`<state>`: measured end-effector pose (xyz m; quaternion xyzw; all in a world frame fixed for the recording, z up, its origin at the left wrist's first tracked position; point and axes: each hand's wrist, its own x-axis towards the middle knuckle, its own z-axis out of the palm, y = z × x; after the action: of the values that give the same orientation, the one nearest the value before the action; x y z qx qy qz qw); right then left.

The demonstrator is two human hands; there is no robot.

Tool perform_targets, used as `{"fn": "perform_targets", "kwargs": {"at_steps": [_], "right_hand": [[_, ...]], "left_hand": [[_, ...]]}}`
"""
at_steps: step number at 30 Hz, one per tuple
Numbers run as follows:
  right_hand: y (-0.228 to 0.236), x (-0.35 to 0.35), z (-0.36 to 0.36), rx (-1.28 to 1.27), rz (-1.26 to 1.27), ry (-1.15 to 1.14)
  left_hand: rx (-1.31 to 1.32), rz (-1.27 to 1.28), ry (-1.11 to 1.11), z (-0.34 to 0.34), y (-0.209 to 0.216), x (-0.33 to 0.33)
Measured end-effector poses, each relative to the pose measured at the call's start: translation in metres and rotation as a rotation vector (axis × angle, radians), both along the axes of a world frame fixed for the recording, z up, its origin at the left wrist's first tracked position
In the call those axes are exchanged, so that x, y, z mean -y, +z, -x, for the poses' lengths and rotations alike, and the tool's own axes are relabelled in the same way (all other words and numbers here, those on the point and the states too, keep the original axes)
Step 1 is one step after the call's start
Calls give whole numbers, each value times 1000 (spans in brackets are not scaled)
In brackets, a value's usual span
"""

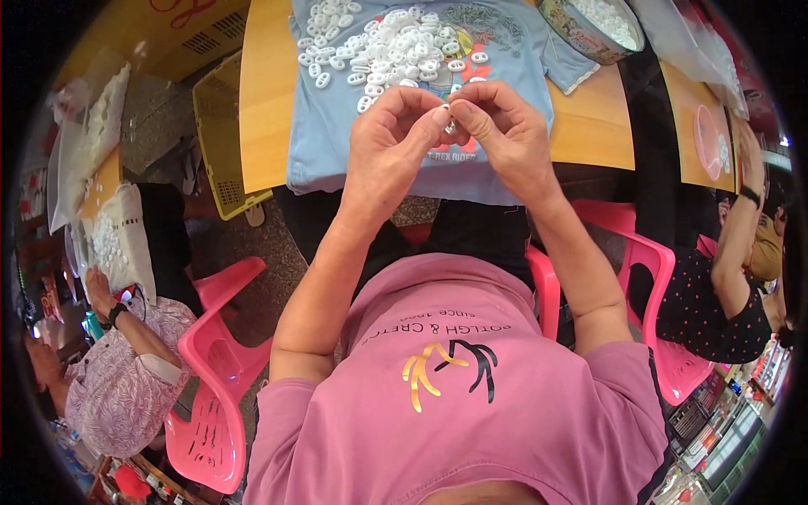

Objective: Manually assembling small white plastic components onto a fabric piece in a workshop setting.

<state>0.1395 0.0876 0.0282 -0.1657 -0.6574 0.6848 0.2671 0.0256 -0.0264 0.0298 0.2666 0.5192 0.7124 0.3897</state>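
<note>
My left hand (389, 145) and my right hand (507, 135) meet over the near part of a blue T-shirt (328, 139) spread on the table. Thumbs and forefingers of both are pinched together on a small shiny metal piece (450, 128), with a bit of white at the fingertips; most of it is hidden. Just beyond lies a heap of white oval plastic pieces (408, 52), each with two holes, some scattered loose toward my left. To the right of the heap, many small thin metal bits (488, 25) are spread on the cloth.
A round tub (581, 34) of white pieces stands at the far right of the wooden table (593, 126). A yellow crate (220, 139) is on the left. Pink chairs (215, 370) flank me. One person (126, 370) sits at the left, another (715, 286) at the right.
</note>
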Motion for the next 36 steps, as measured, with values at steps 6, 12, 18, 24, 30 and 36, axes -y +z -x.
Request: {"fn": "perform_targets", "kwargs": {"at_steps": [6,12,18,24,30,36], "right_hand": [[18,-30,-5,-1,-886,82],[31,-33,-7,12,-1054,167],[30,-39,-7,-39,-943,174],[27,-36,-9,73,-708,238],[27,-35,-11,111,-606,274],[31,-33,-8,123,-670,273]], "left_hand": [[-34,19,-42,3,6,3],[-95,50,-27,0,14,7],[-19,48,-36,1,21,5],[11,28,-62,1,19,3],[-6,31,-62,-1,20,2],[-66,67,-33,-4,23,4]]}}
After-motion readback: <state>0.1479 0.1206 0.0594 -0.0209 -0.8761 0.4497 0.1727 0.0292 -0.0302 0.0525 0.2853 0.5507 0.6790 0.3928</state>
